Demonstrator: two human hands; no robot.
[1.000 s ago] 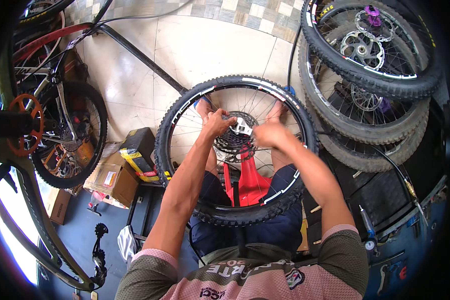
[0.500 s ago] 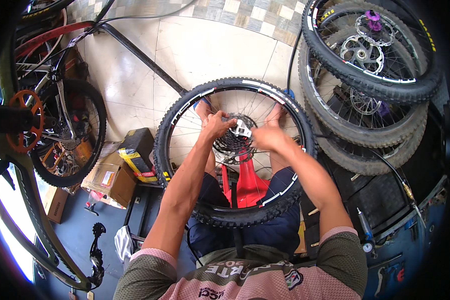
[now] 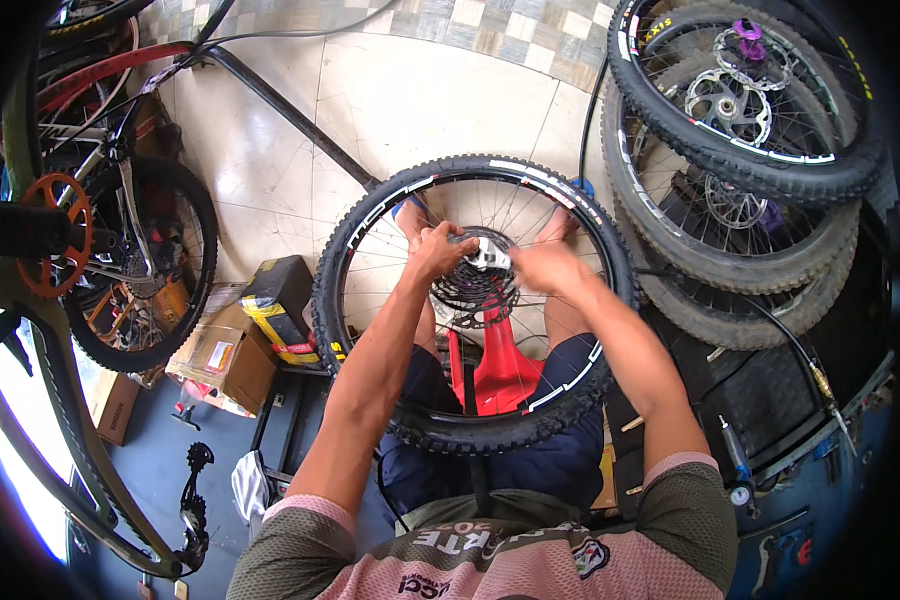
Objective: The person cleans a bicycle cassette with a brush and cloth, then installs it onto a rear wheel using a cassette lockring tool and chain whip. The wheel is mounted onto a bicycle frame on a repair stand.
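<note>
Seemingly working at the white part (image 3: 489, 256) over the gears (image 3: 460, 292), at centre of wheel (image 3: 485, 437), with left hand (image 3: 438, 250) curled, right hand (image 3: 550, 268) blurred; cannot tell either grip. Probably calls for steady bracing.

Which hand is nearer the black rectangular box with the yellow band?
Left. The left hand is right of the box; the right hand is farther right.

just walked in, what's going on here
The person's left hand and right hand are at the middle of a bicycle wheel, on either side of a whitish part by its dark cassette. The right hand is blurred, so its grip is unclear. More wheels lie stacked to the right.
</note>
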